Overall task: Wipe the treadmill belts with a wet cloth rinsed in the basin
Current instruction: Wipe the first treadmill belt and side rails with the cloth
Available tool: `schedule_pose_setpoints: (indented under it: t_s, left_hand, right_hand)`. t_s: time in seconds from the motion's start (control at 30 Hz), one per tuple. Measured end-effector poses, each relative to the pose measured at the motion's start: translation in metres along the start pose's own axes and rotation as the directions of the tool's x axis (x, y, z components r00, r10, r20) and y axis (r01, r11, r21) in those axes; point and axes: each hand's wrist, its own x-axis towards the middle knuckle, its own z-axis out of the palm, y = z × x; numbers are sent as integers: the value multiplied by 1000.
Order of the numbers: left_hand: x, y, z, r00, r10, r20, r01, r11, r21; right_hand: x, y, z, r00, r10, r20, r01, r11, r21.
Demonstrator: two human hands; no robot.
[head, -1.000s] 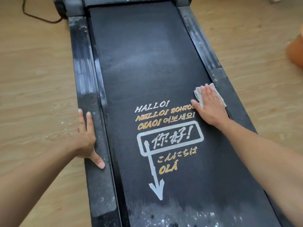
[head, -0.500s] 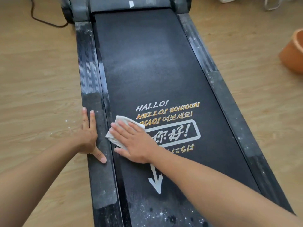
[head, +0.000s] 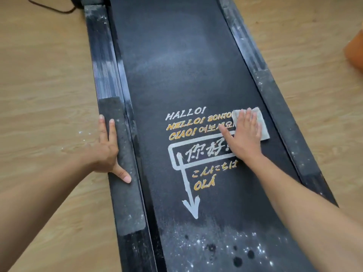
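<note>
While the right hand [head: 243, 134] lies flat on the cloth [head: 262, 124], fingers straight and a little apart, it presses the cloth onto the treadmill belt [head: 176, 65].

Cloth: pale, folded, near the belt's right edge, just beside the right side rail [head: 279, 107]. It shows beyond the fingertips and to the right of the palm, and hides the end of the printed greetings [head: 184, 122].

Left hand [head: 107, 152]: flat at the outer edge of the left side rail [head: 121, 193], fingers straight and close together, thumb splayed across the rail's rough top. Holds nothing.

Belt, near end: white specks [head: 216, 242] and a few dark round spots [head: 237, 262], below the white arrow [head: 191, 203]. Both rails dusty.

Surroundings: wooden floor [head: 39, 75] on both sides. Orange basin [head: 355, 52] cut off at the right edge of view, well apart from the treadmill. Dark cable [head: 59, 8] on the floor, far left.
</note>
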Motion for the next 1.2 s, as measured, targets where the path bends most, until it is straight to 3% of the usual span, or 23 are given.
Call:
schedule_pose_setpoints:
  t_s: [0.1,0.2,0.27,0.33,0.4,0.47,0.53,0.6,0.7,0.77,0.83,0.93,1.03,1.1,1.17,1.2]
  left_hand:
    - [-4,3,-2,1000,15,-15,-15,1000,-12]
    - [-8,7,-1,999,-9,-32,10,1000,13]
    - [-10,8,0,999,-19,-45,21,999,35]
    - [-10,9,0,998,-5,-56,7,999,37]
    - [-8,9,-1,998,23,-57,-23,1000,9]
    - [-7,8,-1,997,39,-63,-39,999,-2]
    - [-4,7,-1,998,37,-56,-37,999,-6]
    - [-3,6,-1,999,25,-44,-25,1000,-3]
    - [-6,6,-2,999,-8,-39,8,1000,3]
    - [-8,9,-4,999,-31,-41,31,1000,-7]
    - [-11,11,-5,999,-37,-39,37,999,-8]
    - [-13,12,-3,997,-30,-69,27,999,-46]
    - [-9,11,1,992,-49,-115,34,991,-127]
    - [-6,10,5,988,-60,-144,38,988,-150]
    - [-5,13,7,981,-57,-183,27,987,-161]
    - [-5,14,9,979,-57,-195,24,985,-169]
  right_hand:
    - [-33,-79,29,961,-277,21,278,960,-32]
    - [-83,-165,67,789,-605,110,611,790,-43]
    - [-98,-187,80,677,-716,169,732,678,-65]
    - [-87,-173,77,646,-747,158,762,644,-75]
    - [-70,-136,63,690,-714,121,723,687,-75]
    - [-53,-82,47,802,-592,81,598,797,-91]
    - [-36,-14,27,918,-395,20,395,912,-111]
    - [-23,45,5,988,-151,-36,148,986,-76]
    - [-13,57,-6,989,130,-64,-129,991,28]
    - [-17,23,1,975,211,-65,-205,975,84]
    - [-27,-18,18,993,104,-58,-102,994,44]
    - [-61,-86,45,971,-239,-10,238,971,-29]
    - [-108,-135,74,821,-565,87,571,818,-69]
    - [-129,-137,82,702,-698,140,711,696,-96]
    - [-127,-116,80,661,-740,124,750,649,-129]
    - [-118,-102,75,684,-723,94,728,672,-135]
